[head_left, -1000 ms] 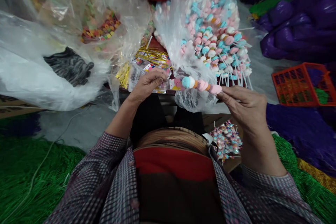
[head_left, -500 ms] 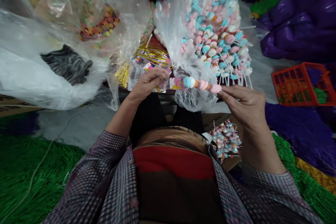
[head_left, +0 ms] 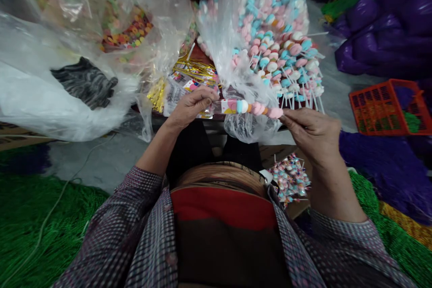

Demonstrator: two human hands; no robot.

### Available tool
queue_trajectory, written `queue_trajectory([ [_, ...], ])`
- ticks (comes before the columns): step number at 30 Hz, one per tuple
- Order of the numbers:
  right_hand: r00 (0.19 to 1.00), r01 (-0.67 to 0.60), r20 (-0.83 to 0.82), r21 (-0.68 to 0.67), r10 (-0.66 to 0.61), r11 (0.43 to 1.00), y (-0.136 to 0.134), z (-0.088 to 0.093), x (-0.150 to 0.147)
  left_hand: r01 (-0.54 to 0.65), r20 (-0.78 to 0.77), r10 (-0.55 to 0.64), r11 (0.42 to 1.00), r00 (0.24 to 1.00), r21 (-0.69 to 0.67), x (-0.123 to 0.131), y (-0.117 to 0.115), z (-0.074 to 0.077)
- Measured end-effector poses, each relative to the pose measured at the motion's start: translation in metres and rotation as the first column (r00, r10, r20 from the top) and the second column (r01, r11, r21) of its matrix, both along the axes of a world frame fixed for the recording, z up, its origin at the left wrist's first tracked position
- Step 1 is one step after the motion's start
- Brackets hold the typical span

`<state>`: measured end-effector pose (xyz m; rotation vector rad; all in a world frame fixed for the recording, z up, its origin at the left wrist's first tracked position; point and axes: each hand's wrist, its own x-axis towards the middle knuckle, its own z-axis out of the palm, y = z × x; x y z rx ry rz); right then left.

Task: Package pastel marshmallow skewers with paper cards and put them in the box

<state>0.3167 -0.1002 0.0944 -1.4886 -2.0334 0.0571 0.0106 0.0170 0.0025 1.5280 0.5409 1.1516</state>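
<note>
Candy skewer [head_left: 259,108] front-left of candy heap [head_left: 286,65], pink end pinched in my right hand [head_left: 312,131]; left hand [head_left: 195,104] pinching printed wrapper [head_left: 228,106]. Gap just closed: blue end meets wrapper, pair seemingly aligned; can't tell if inside.

The hands [head_left: 312,132] hold a candy skewer [head_left: 259,108] — and wrapper [head_left: 228,106]

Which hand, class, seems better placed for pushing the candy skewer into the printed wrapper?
The right hand, probably: it pinches one end of the candy skewer, while the left hand holds the printed wrapper opposite.
</note>
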Motion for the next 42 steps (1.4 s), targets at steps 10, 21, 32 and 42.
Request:
queue_trajectory([
  [10, 0.991, 0.002, 0.132, 0.026, -0.006, 1.0, -0.003, -0.009, -0.011, -0.047, -0.31, 0.14, 0.957, 0.94, 0.287, 0.003, -0.004, 0.01],
  [21, 0.903, 0.029, -0.407, -0.256, -0.135, 0.966, -0.005, -0.023, -0.036, 0.035, -0.146, -0.05, 0.994, 0.988, -0.103, -0.002, -0.019, 0.049],
  [32, 0.397, -0.129, -0.815, -0.505, -0.422, 0.854, -0.014, -0.048, -0.076, 0.073, 0.184, 0.01, 0.897, 0.983, -0.436, 0.03, -0.035, 0.054],
  [42, 0.636, 0.016, -0.706, -0.391, -0.311, 0.92, -0.011, -0.056, -0.081, -0.162, -0.021, 0.163, 0.943, 0.986, -0.291, 0.042, -0.015, 0.023],
])
